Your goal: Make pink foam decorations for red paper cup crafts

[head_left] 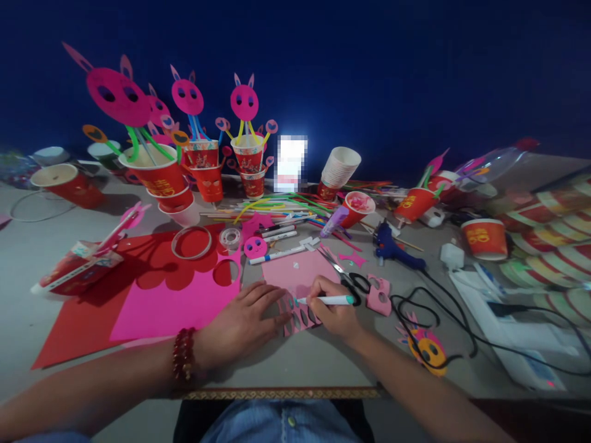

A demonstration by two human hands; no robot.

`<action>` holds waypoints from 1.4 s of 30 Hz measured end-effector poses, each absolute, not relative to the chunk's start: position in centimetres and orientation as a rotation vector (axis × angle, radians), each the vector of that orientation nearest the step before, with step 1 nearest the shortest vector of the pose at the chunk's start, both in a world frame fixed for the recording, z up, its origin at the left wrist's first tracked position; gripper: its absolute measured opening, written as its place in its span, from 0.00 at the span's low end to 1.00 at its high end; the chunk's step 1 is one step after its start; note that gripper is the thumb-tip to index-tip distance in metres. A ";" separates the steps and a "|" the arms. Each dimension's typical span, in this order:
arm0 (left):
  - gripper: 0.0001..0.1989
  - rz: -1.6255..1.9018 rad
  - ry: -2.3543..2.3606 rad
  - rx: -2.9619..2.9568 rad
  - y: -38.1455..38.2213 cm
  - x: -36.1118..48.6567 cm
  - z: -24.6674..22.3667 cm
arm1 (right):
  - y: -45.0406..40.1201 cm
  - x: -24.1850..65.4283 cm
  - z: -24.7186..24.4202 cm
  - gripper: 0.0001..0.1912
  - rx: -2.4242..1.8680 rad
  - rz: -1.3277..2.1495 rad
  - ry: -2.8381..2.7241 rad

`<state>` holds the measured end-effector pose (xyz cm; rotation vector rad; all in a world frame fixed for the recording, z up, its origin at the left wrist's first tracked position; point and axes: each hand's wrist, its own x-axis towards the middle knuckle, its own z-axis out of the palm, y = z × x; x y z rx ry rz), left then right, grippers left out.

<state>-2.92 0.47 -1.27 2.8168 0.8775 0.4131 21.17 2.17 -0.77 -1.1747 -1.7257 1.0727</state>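
Observation:
My right hand (333, 309) grips a white marker with a green end (339, 300), its tip down on a pale pink paper sheet (307, 274). Cut-out holes run through the near part of that sheet. My left hand (244, 320) lies flat with fingers stretched out, the fingertips on the pink paper's left edge and the palm partly over a hot-pink sheet (170, 307). Just right of my right hand are black-handled scissors (355, 283) and a small pink paper scrap with holes (379, 296). A blue-capped marker (277, 255) lies beyond the pale sheet.
Red paper cups (207, 181) bearing pink paper faces (244, 102) stand at the back left. A blue glue gun (394, 246) and its black cable (452, 320) lie right, near a white power strip (521, 344). Stacked cups (341, 166) stand behind scattered straws and a lit, blurred screen (292, 161).

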 end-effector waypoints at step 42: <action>0.07 0.461 1.250 2.292 1.2 -2.9 1.7 | 1.0 23.3 0.7 0.05 -0.881 1.064 -1.551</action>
